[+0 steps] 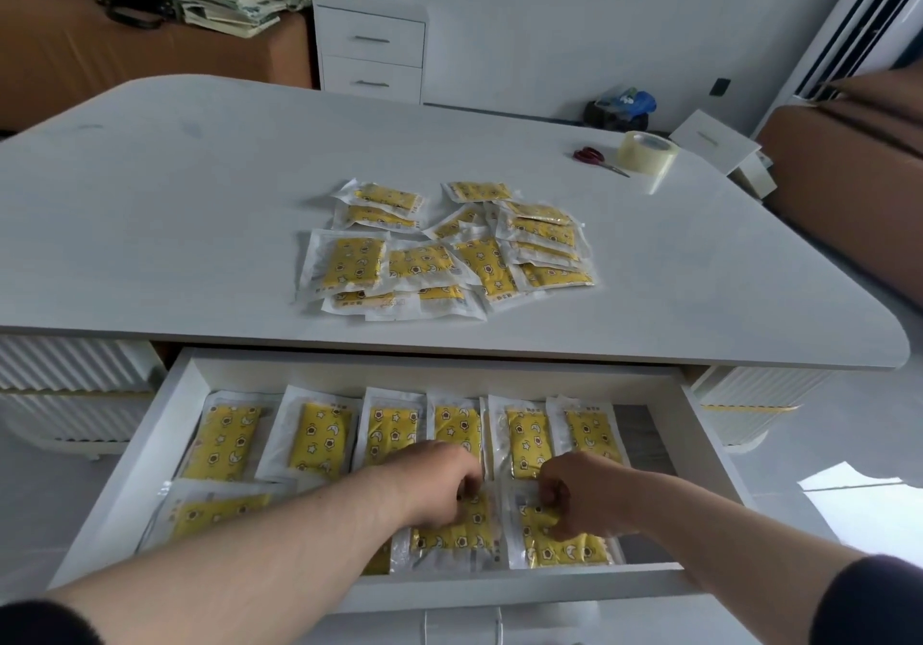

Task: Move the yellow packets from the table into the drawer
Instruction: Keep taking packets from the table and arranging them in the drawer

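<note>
Seating two packets at once in the front row carries the main risk at this stage. The left hand curls its fingers down onto the top edge of one flat yellow packet in a clear plastic sleeve, the left packet. The right hand pinches the right packet, a second one of the same kind, just beside it. Both lie inside the open white drawer, near its front wall.

Probable faults and causes:
- The sleeves look slick and their borders overlap. Pushing either packet rearward is likely to ride it up onto the back row and disturb that row's alignment.
- The left forearm lies across another front-row packet. Withdrawing the arm carelessly may drag that packet out of place.
- A sleeve edge left raised may catch under the white table top when the drawer is pushed in.
- The heap of packets on the table is loosely overlapped. Lifting one may pull its neighbours along.

Appearance of the packets: each is a yellow rectangular pad printed with stars, moons and dark-centred flowers, sealed in a transparent sleeve with a wide pale border. Six lie side by side in the back row, borders touching or overlapping. The front row is only partly filled. Many packets remain on the table, so the task is judged to be partway done.
</note>
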Motion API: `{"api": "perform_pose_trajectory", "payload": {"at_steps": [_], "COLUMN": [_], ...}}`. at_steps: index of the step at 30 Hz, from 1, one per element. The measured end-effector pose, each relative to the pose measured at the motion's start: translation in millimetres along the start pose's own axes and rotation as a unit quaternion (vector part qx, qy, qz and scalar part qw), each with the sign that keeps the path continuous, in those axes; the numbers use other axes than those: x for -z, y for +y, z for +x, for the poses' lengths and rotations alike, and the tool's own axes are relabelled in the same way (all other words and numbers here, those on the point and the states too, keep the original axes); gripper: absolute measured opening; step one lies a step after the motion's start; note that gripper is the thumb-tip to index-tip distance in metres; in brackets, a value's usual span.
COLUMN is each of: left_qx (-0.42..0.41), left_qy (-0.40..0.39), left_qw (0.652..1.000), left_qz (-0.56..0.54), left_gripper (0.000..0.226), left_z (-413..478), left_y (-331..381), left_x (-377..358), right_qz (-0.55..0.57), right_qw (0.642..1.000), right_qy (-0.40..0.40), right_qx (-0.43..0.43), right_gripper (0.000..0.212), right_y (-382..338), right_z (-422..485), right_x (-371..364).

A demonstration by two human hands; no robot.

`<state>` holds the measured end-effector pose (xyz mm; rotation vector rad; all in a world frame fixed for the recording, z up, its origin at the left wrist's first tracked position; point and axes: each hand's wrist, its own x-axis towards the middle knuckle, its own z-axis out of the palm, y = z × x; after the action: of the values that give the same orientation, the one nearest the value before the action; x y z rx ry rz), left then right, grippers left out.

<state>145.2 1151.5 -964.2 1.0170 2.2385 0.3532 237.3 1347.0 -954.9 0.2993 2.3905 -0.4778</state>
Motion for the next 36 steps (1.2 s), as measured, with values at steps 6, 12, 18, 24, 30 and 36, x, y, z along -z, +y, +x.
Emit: {"api": "perform_pose_trajectory", "payload": {"at_steps": [6, 12, 18, 24, 30, 36], "left_qx": [-0.007, -0.025, -0.021, 0.003, 0.089, 0.273], "left_qy": [-0.003, 0.043, 0.147, 0.300, 0.350, 0.395], "left_qw": [1.000, 0.999, 0.986, 0.931, 0.894, 0.869], "left_qz": [0.001, 0.008, -0.074, -0.208, -0.267, -0.115], "left_gripper": [0.028, 0.029, 0.019, 0.008, 0.012, 0.041], "left_z": [-13.6, -52.2, -106.3, -130.5, -127.6, -89.6], "left_y": [13.6, 34.7, 31.8, 8.7, -17.9, -41.2], "left_x": [22.1, 77.0, 132.4, 182.7, 180.5, 195.5], "right_qz": [0.031, 0.143, 0.270, 0.316, 0.306, 0.270], "right_qw": [0.999, 0.978, 0.927, 0.882, 0.875, 0.886], "right_qy": [0.029, 0.132, 0.236, 0.317, 0.346, 0.340], "right_qx": [0.026, 0.076, 0.114, 0.146, 0.146, 0.165], "right_gripper": [0.031, 0.020, 0.012, 0.010, 0.003, 0.005], "right_y": [-5.4, -27.3, -59.2, -91.1, -90.0, -106.7], "right_z": [-20.2, -52.4, -91.6, -98.8, -93.0, -58.7], "right_x": [14.3, 51.8, 93.1, 119.2, 107.5, 130.5]}}
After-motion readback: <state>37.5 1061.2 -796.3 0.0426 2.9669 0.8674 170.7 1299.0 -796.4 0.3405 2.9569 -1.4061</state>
